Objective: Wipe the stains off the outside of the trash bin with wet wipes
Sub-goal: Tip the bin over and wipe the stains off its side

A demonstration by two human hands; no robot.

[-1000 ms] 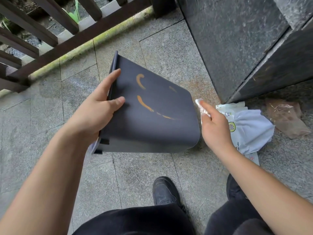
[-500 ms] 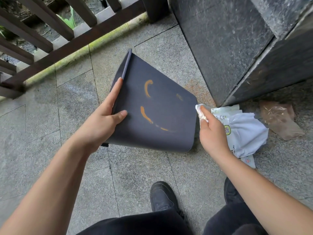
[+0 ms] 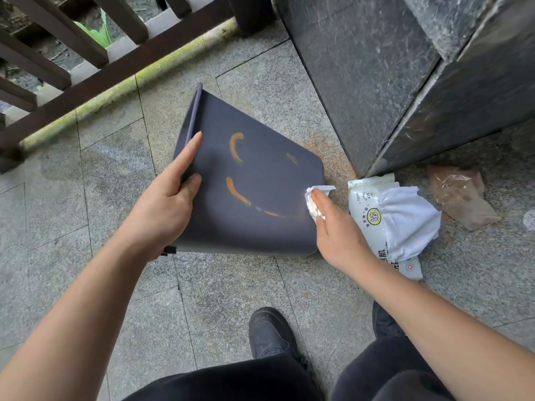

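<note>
A dark blue trash bin [image 3: 260,224] lies on its side on the stone floor, its rim to the left. Orange streak stains [image 3: 236,192] mark its upper face, one curved near the top and a longer one lower down. My left hand [image 3: 165,204] grips the bin at its rim side, thumb on the face, index finger stretched along the rim. My right hand [image 3: 335,227] presses a crumpled white wet wipe [image 3: 314,202] against the bin's right edge, just right of the long stain.
A white wet wipe pack [image 3: 388,224] lies on the floor right of the bin, with a brown plastic wrapper [image 3: 460,195] beyond it. A dark stone block [image 3: 376,82] stands behind. A wooden railing [image 3: 86,62] runs at the upper left. My shoe [image 3: 269,334] is below.
My right hand has moved left with the wipe, from beside the bin onto its right edge. The bin has tipped a little flatter under my left hand.
</note>
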